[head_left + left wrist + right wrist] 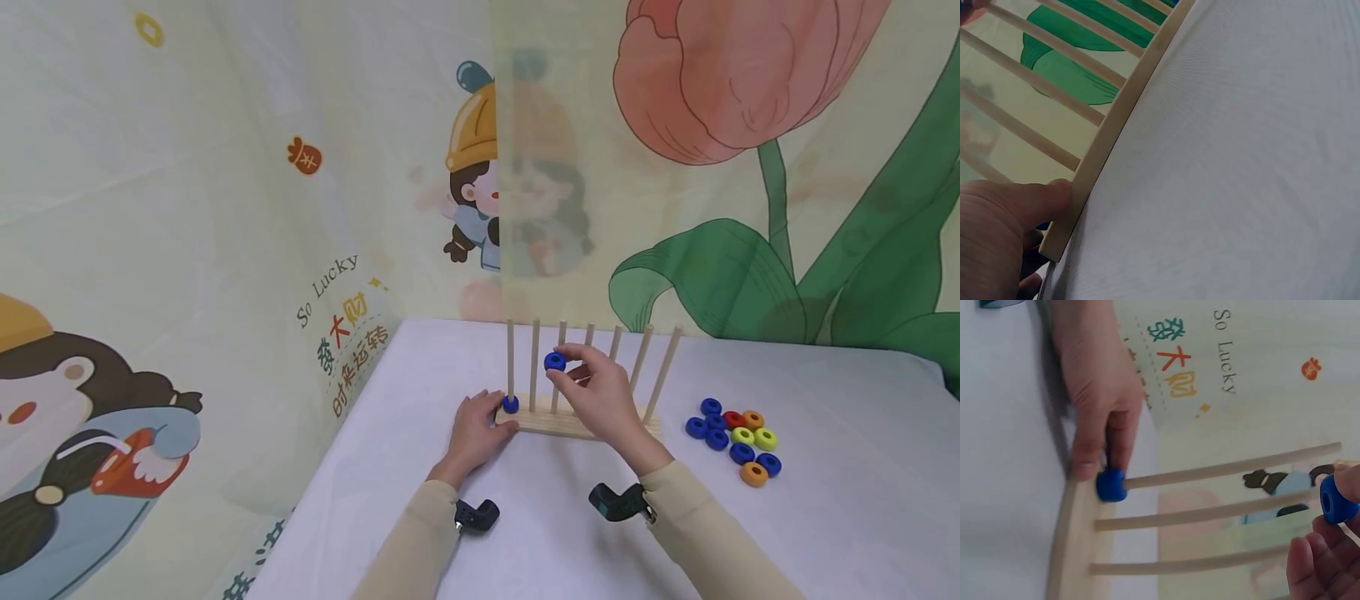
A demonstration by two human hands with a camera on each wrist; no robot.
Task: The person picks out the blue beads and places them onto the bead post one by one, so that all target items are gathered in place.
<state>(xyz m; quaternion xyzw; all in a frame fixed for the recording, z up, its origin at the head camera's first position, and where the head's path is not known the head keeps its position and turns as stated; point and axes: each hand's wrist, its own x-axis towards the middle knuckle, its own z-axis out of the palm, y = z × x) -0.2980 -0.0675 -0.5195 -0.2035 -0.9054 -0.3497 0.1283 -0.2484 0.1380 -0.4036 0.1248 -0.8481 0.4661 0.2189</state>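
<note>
A wooden peg rack (555, 425) stands on the table, with several upright pegs along its base. My left hand (476, 430) grips the base's left end; in the left wrist view the thumb (1054, 197) presses the near edge and the fingers are behind, partly hidden. A blue ring bead (511, 405) sits at the foot of the leftmost peg. My right hand (606, 398) pinches another blue ring bead (1336, 503) between thumb and fingertips. It is held near the tops of the second and third pegs, its hole visible and no peg through it.
To the right of the rack lies a loose group of ring beads: several blue ones (717, 439), yellow ones (766, 439), orange ones (754, 475) and a red one (733, 420). A white cloth (540, 542) covers the table. Printed curtains (420, 208) hang behind and at the left.
</note>
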